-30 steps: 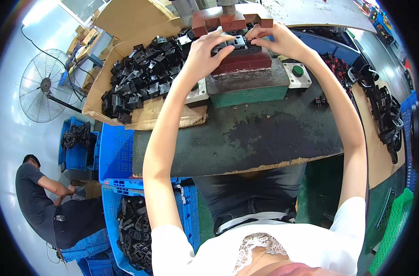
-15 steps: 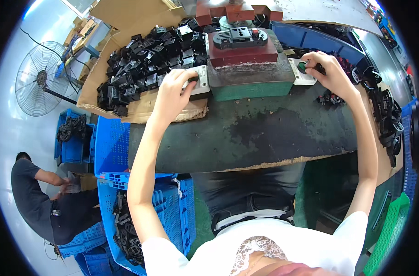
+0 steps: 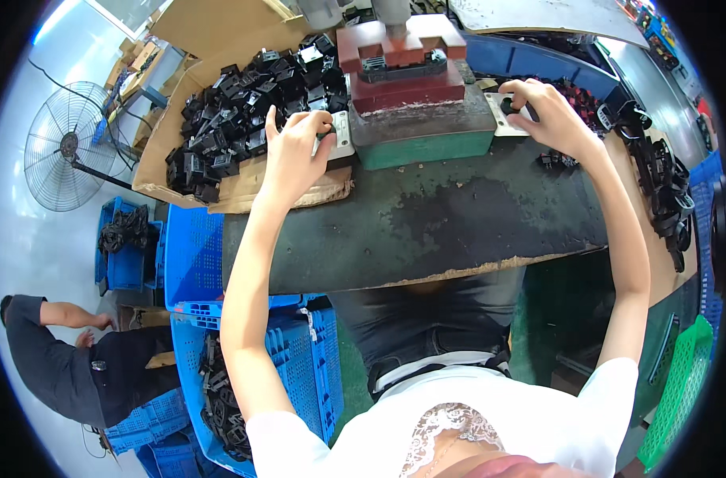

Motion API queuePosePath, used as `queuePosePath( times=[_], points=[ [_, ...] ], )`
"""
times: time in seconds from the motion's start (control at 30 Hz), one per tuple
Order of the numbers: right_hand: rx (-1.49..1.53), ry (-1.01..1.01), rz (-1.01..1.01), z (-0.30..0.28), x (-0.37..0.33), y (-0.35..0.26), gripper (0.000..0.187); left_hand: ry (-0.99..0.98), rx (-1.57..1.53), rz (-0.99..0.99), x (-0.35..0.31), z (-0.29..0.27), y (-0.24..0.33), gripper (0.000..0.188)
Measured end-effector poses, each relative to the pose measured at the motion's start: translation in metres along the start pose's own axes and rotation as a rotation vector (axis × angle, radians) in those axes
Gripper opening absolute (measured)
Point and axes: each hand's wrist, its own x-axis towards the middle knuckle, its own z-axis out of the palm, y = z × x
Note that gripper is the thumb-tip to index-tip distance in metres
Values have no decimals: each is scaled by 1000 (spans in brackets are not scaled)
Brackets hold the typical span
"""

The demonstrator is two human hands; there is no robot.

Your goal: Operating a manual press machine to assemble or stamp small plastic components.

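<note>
One press with two red blocks: upper block (image 3: 371, 49) above, lower block (image 3: 410, 96) beneath, on a green-sided base (image 3: 426, 148). One long black plastic part (image 3: 403, 72), lying crosswise on the lower block, under the upper one. One left hand (image 3: 293, 151), half open, forefinger raised, the other fingers and thumb bent around the dark button of the left white switch box (image 3: 344, 137); whether the fingertips press it cannot be made out. One right hand (image 3: 550, 118), likewise half open, thumb and fingers parted about the button (image 3: 506, 105) on the right white switch box (image 3: 500, 127). One dark, worn bench (image 3: 450, 227) beneath these. Left of the press, one cardboard carton (image 3: 157, 151) heaped with small black cases (image 3: 259, 89). Behind the right hand, one blue bin (image 3: 530, 62); farther right, a row of black parts (image 3: 661, 187). Lower left, one blue crate (image 3: 186, 350) of black pieces; beyond, one stooping co-worker (image 3: 56, 370) and one wire fan (image 3: 68, 145).
</note>
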Motion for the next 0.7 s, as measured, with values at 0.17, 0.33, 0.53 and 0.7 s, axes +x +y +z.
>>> queuePosePath(
  times=[0.17,0.33,0.53,0.7],
  points=[
    [220,-27,14,-11,-19,21,43,36,-20,21,-2,3,-3,16],
    [-83,220,375,-42,-72,126,38,63,-116,-43,1,6,-10,15],
    [-131,-90,698,-47,-154,208,35,180,-679,-108,58,20,-19,44],
    [-402,-66,595,-42,-152,204,27,-93,-498,1,105,36,-4,64]
  ],
)
